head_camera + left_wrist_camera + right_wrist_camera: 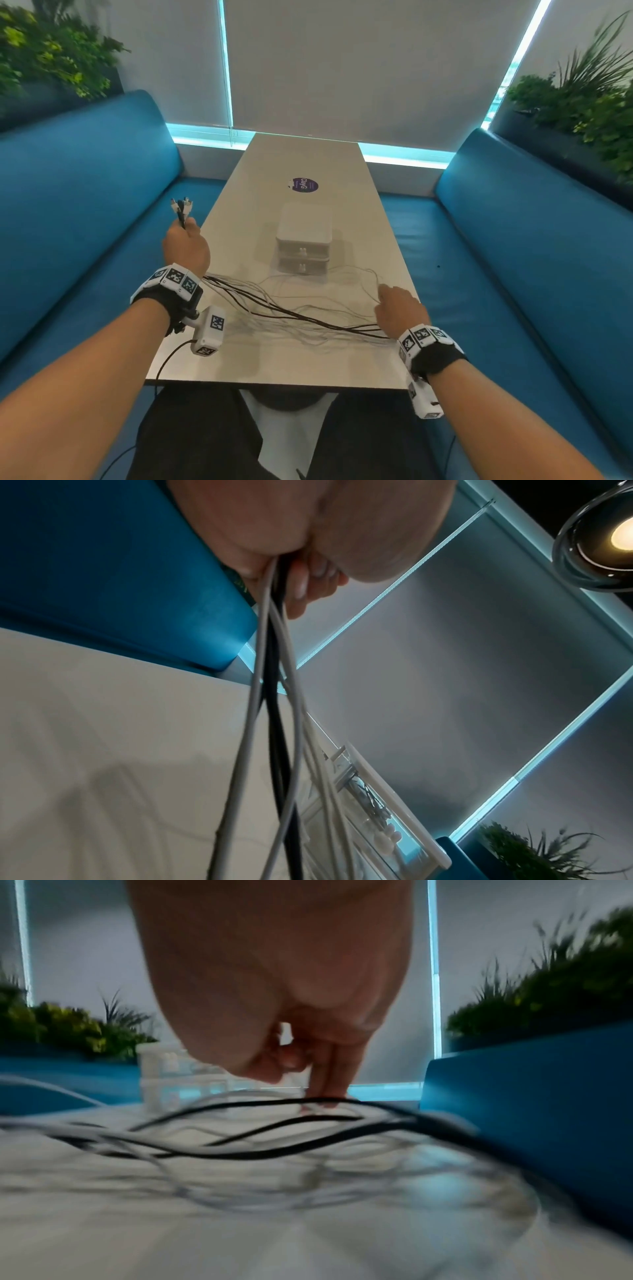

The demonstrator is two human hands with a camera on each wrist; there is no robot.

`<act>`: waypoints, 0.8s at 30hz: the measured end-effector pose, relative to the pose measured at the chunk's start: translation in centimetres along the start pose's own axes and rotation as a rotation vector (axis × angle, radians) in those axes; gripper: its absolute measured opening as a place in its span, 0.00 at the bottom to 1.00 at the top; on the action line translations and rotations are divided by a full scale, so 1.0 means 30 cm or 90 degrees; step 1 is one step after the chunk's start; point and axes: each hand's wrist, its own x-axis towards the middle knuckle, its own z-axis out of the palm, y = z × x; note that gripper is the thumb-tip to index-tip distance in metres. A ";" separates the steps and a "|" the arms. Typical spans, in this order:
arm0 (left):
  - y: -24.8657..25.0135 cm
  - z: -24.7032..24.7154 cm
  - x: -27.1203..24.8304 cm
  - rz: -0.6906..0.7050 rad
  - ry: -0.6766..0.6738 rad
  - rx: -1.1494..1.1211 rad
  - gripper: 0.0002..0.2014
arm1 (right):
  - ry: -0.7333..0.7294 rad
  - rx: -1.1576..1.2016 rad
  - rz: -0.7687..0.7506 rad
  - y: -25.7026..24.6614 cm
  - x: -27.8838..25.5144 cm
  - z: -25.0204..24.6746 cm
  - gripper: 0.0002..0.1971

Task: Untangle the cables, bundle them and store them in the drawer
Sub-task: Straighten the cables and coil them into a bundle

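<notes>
Several black and white cables (301, 317) stretch across the near part of the table (260, 366). My left hand (186, 240) is raised over the table's left edge and grips their gathered ends, with the plugs (181, 205) sticking up above the fist. In the left wrist view the cables (274, 696) hang down from my curled left hand (301, 569). My right hand (399, 306) is low at the table's right edge, fingertips (325, 1096) down on the cables (274, 1123); whether it pinches one is unclear. A white two-drawer box (303, 245) stands mid-table, both drawers closed.
Blue padded benches (85, 212) run along both sides of the narrow table. A round purple sticker (303, 185) lies beyond the drawer box. Planters with green plants (582, 102) stand behind the bench backs. A black sensor wire (171, 359) hangs from my left wrist.
</notes>
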 end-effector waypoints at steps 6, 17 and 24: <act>-0.012 0.003 0.002 -0.001 -0.003 0.001 0.22 | -0.082 -0.233 0.209 0.237 -0.033 -0.036 0.11; 0.006 0.053 -0.026 0.001 -0.020 -0.002 0.22 | -0.296 -0.068 0.138 0.353 -0.073 0.014 0.18; -0.005 0.070 -0.050 -0.001 -0.019 0.017 0.21 | -0.269 -0.072 0.151 0.410 -0.089 0.010 0.13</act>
